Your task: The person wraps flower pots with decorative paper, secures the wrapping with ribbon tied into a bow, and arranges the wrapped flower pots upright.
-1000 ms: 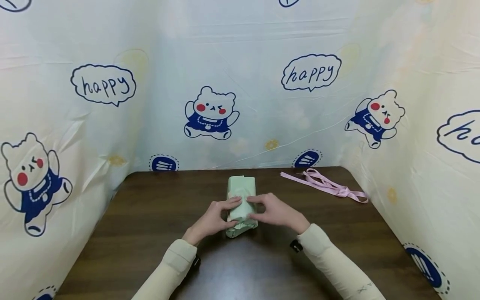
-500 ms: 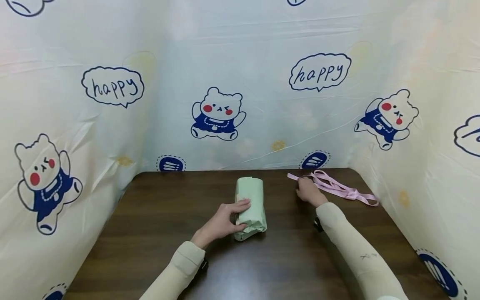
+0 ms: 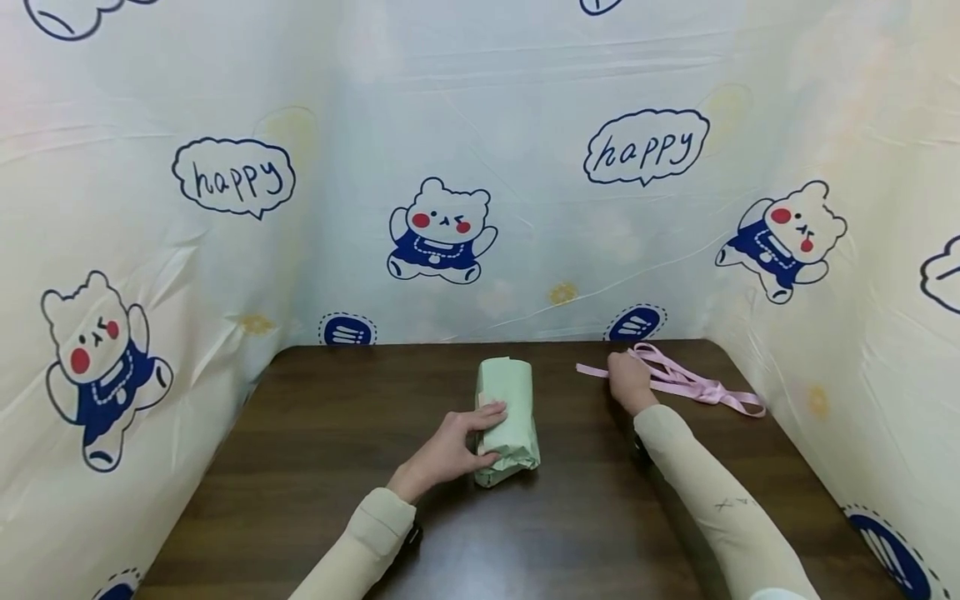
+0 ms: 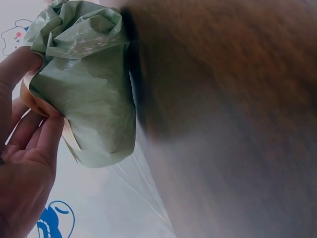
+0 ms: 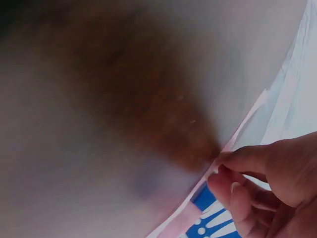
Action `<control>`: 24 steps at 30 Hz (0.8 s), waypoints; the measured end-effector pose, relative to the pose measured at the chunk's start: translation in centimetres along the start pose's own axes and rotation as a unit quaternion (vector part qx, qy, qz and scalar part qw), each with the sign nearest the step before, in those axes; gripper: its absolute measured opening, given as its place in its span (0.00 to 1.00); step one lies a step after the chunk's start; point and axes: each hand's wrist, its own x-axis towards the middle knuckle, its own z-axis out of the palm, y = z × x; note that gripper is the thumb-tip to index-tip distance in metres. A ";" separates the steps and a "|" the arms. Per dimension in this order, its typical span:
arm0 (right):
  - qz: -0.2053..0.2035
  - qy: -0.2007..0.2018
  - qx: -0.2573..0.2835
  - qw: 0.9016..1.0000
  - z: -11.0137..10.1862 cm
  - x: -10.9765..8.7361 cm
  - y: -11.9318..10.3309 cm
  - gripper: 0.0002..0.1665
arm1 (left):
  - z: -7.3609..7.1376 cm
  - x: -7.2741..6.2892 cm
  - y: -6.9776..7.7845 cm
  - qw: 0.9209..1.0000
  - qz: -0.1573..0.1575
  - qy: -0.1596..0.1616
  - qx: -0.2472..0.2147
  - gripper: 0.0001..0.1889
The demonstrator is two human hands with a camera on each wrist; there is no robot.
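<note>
A parcel wrapped in pale green paper (image 3: pixel 512 396) lies lengthwise on the table, crumpled and folded at its near end. My left hand (image 3: pixel 450 443) holds its left side, thumb by the near end and fingers over the upper edge. In the left wrist view the fingertips meet a loose paper edge along the parcel's (image 4: pixel 91 104) side. Farther right, my right hand (image 3: pixel 630 383) is at the pink ribbon (image 3: pixel 697 388), near its left end. Thumb and forefinger pinch the ribbon (image 5: pixel 171 220) in the right wrist view.
The dark wooden table (image 3: pixel 337 417) bears both parcel and ribbon. A printed cloth (image 3: pixel 525 125) with bears and "happy" bubbles hangs along the back and both sides. More of the ribbon lies in loops, with a knot, toward the right edge.
My right hand has left the parcel, reached right to the ribbon and shifted slightly along it. The left hand stays on the parcel. The head view has turned slightly left.
</note>
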 end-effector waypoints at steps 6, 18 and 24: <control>0.002 -0.013 -0.001 1.000 -0.5 0.6 -1.3 0.03 | -0.1 -0.1 0.3 1.000 0.002 -0.002 0.008 0.33; -0.115 -0.031 0.318 0.940 -2.9 3.7 -9.3 0.16 | -0.1 -0.1 -0.2 1.000 0.012 0.005 0.010 0.33; -0.204 -0.062 0.408 0.888 -3.4 3.7 -9.8 0.23 | 0.1 0.0 -0.5 1.000 0.018 0.008 0.006 0.33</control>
